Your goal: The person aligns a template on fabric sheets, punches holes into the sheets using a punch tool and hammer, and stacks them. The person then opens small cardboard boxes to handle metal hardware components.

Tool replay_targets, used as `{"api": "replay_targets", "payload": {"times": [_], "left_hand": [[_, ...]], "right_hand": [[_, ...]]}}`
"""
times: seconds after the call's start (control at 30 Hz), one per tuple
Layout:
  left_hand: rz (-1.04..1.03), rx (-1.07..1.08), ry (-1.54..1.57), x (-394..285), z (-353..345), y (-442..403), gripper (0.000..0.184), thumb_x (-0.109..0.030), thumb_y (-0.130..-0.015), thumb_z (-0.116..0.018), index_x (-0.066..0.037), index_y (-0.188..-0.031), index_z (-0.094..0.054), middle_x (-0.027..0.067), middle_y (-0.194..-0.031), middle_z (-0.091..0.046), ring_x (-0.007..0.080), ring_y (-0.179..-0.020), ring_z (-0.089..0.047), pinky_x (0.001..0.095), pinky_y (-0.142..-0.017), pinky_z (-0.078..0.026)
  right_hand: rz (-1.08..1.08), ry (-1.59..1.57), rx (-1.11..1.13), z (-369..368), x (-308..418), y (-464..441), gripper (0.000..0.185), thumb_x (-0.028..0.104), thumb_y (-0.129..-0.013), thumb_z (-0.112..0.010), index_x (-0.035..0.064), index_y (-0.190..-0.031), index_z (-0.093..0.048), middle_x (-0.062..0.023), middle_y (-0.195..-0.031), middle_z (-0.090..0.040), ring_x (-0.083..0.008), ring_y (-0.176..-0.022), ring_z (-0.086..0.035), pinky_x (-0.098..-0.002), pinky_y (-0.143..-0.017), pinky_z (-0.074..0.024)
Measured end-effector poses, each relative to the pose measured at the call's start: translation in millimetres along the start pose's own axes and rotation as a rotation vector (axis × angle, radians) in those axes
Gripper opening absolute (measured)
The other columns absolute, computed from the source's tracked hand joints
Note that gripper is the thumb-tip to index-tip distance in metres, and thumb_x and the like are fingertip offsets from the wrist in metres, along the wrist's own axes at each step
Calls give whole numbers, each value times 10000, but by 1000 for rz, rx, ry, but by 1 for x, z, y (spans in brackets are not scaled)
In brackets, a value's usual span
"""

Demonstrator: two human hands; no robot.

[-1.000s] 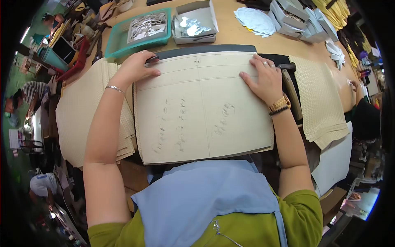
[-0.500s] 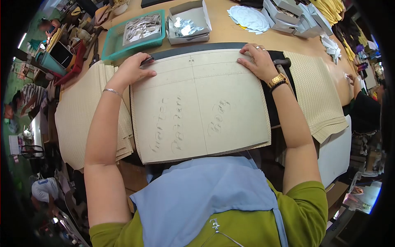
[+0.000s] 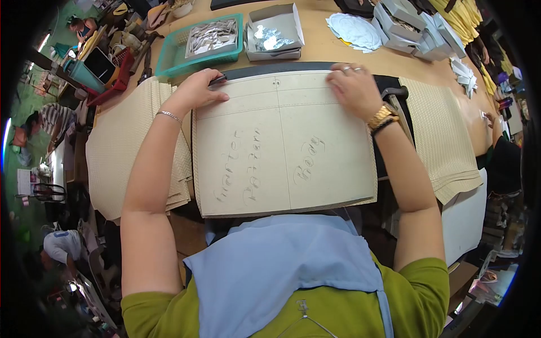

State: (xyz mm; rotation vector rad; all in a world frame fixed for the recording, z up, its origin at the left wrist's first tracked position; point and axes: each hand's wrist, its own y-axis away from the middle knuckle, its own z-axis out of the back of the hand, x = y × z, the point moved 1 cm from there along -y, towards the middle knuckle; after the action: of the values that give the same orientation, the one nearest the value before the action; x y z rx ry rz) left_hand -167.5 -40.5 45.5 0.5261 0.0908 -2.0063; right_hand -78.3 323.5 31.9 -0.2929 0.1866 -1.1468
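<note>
A large cream panel with a pencilled line and handwriting (image 3: 284,152) lies in front of me on a dark board (image 3: 270,69). At the panel's upper left corner is my left hand (image 3: 200,92), closed round a small dark tool (image 3: 217,80), its thumb resting on the panel. My right hand (image 3: 355,93) is at the upper right edge, slightly blurred, with its fingers bent together; whether they pinch the edge is hidden. Stacks of woven cream sheets lie to the left (image 3: 135,146) and to the right (image 3: 442,135).
Beyond the board stand a green basket (image 3: 169,56) with small pieces and a white box (image 3: 274,55) with shiny packets. Round pale sheets (image 3: 354,32), open boxes (image 3: 400,19) and a hammer (image 3: 394,92) are at the right. Other people work at both sides.
My right hand has shifted from lying spread on the panel to its upper edge, and its fingers have drawn together. My left hand stays at the upper left corner.
</note>
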Motion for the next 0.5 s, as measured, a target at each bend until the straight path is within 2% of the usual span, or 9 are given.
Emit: {"api": "replay_targets", "payload": {"times": [0.07,0.1,0.23,0.33,0.43,0.5], "left_hand": [[12,6,-10,-3,2,-1,574,-302,-701,-811,-16,-1151,-599,150,-1177,-608,293,-1110,-563,342,-946,-444],[15,0,-9,-3,1,-1,570,-300,-699,-813,-15,-1146,-601,150,-1181,-607,293,-1109,-563,343,-945,-444],[0,-13,2,-1,0,0,559,-280,-695,-817,-14,-1138,-604,154,-1197,-602,297,-1099,-563,350,-930,-449],[-29,-94,4,1,-2,3,521,-268,-738,-791,-5,-1144,-597,115,-1100,-637,247,-1004,-601,322,-883,-466],[52,-281,447,-1,-8,-6,366,-196,-830,-728,-7,-1115,-597,29,-989,-631,129,-912,-589,247,-834,-462],[36,-219,865,-8,-11,-15,296,-172,-884,-665,-15,-1126,-600,4,-968,-625,83,-858,-583,215,-786,-463]], "right_hand": [[3,-210,41,4,32,-9,166,220,-864,-614,117,-994,-621,-64,-1152,-594,-281,-1060,-553,-418,-907,-433],[96,-268,-42,-11,35,-13,238,249,-874,-611,120,-1072,-627,-77,-1168,-588,-291,-1054,-557,-411,-903,-434],[31,-190,14,-12,69,-21,443,423,-884,-561,162,-1242,-586,-100,-1233,-555,-305,-1107,-527,-429,-918,-404],[-8,-156,53,-13,73,-22,501,497,-875,-536,192,-1270,-574,-100,-1256,-542,-309,-1138,-503,-445,-930,-382],[-23,-126,10,-19,72,-19,506,512,-863,-539,213,-1269,-575,-97,-1257,-540,-306,-1144,-495,-450,-931,-371],[-25,-119,-6,-20,72,-18,504,511,-857,-547,220,-1267,-577,-95,-1254,-540,-304,-1139,-496,-448,-925,-370]]}}
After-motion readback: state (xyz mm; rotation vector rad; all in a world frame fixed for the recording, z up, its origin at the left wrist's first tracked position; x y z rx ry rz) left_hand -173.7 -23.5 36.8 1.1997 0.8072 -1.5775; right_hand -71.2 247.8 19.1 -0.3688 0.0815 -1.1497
